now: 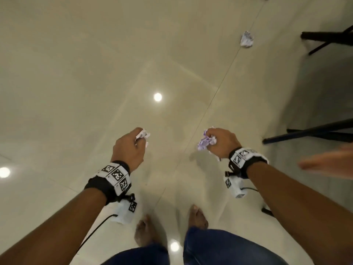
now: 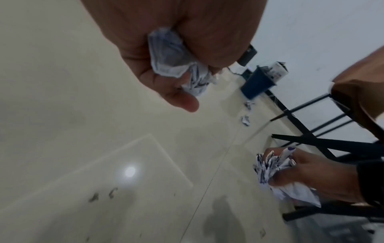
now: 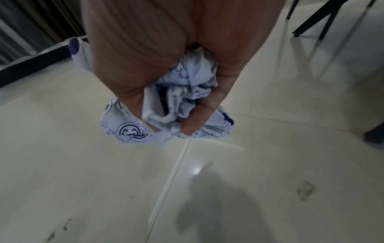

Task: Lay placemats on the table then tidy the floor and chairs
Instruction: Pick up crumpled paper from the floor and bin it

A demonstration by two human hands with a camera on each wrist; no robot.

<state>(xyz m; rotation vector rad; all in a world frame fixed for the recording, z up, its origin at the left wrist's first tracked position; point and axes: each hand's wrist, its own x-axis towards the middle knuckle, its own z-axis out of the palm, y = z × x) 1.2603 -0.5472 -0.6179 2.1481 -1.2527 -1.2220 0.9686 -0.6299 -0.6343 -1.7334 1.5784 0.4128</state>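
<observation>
My left hand (image 1: pixel 131 144) grips a crumpled white paper ball (image 1: pixel 142 135), which also shows in the left wrist view as a paper ball (image 2: pixel 176 62) inside the fist. My right hand (image 1: pixel 219 142) grips a larger wad of crumpled white paper with blue print (image 1: pixel 206 141), seen close up as the printed wad (image 3: pixel 180 98) with curled fingers (image 3: pixel 199 118) over it. Another crumpled paper (image 1: pixel 246 39) lies on the cream tile floor (image 1: pixel 95 73) ahead and to the right. Both hands hang at waist height above the floor.
Black chair legs (image 1: pixel 324 38) and more black legs (image 1: pixel 309 133) stand at the right. In the left wrist view a dark blue bin (image 2: pixel 257 82) stands by the wall, with scraps of paper (image 2: pixel 246 120) on the floor before it. My bare feet (image 1: pixel 197 217) are below.
</observation>
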